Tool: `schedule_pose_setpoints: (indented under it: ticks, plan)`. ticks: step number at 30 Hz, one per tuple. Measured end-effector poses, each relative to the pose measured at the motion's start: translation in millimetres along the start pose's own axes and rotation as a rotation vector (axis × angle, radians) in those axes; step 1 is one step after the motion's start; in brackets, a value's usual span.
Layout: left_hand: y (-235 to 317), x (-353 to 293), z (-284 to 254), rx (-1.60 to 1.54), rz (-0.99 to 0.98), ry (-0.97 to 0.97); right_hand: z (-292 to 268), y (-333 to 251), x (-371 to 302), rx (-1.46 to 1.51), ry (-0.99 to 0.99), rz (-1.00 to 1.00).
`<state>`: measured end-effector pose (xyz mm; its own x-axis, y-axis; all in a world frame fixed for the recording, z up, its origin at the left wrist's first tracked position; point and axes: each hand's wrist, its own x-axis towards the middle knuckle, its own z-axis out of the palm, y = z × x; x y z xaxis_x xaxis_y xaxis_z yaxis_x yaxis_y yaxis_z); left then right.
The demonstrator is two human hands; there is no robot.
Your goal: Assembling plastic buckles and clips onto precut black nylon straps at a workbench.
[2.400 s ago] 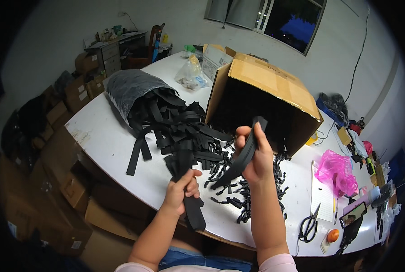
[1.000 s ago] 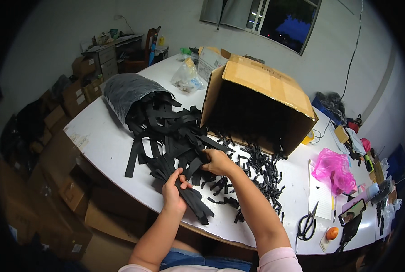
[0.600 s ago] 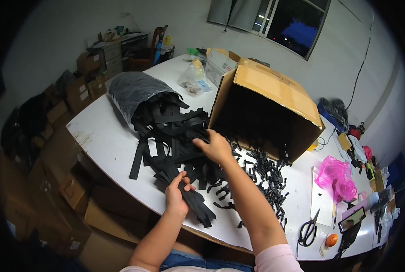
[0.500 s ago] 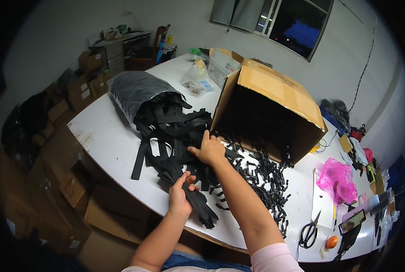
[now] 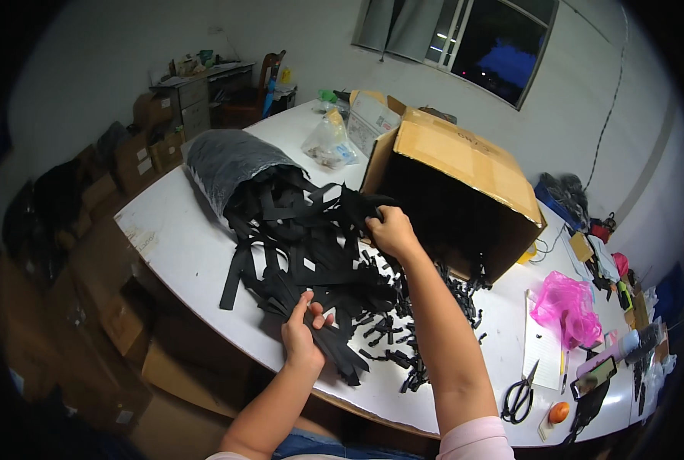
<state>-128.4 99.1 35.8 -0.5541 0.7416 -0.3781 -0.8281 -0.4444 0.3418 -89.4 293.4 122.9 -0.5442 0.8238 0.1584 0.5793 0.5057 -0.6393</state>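
A loose heap of black fabric straps (image 5: 300, 249) spills from the mouth of a dark grey plastic bag (image 5: 227, 165) lying on its side. My left hand (image 5: 302, 333) is closed around a bundle of these straps, whose ends hang toward the near table edge. At the far right of the heap, my right hand (image 5: 392, 231) grips more straps and lifts them beside the open cardboard box (image 5: 472, 157), its fingers partly hidden. Small black plastic pieces (image 5: 414, 356), perhaps buckles, lie scattered under and right of my right forearm.
The white table (image 5: 177, 230) carries black-handled scissors (image 5: 519, 399), an orange round fruit (image 5: 559, 412), a pink plastic bag (image 5: 568, 310), a notepad (image 5: 537, 345) and a phone (image 5: 595, 377) on the right. A clear bag (image 5: 331, 142) sits farther back. Cardboard boxes (image 5: 123, 345) crowd the floor at left.
My right hand has moved right and away from me, going from spread fingers on the heap to a grip on straps, pulling some up. My left hand stays nearly in place.
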Motion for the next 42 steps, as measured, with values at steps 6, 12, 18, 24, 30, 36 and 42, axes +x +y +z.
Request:
schedule_pose_setpoints:
  ticks: [6,12,18,24,30,36,42]
  plan:
    - [-9,-17,49,0.067,-0.052,-0.172,-44,2,-52,0.966,-0.283,0.094]
    - [-17,-3,59,0.297,-0.142,-0.367,-28,16,-118,1.15,-0.421,0.204]
    - [-30,6,61,0.267,-0.196,-0.4,-21,29,-151,1.136,-0.506,0.238]
    - [-41,-4,62,0.178,-0.199,-0.432,-35,30,-183,1.085,-0.512,0.229]
    - [-48,-4,66,0.166,-0.133,-0.417,-47,59,-219,1.163,-0.525,0.264]
    - [-49,1,60,0.034,-0.135,-0.366,-62,75,-266,1.3,-0.531,0.316]
    - [-60,-19,58,0.274,-0.099,-0.269,-112,53,-293,1.478,-0.024,0.06]
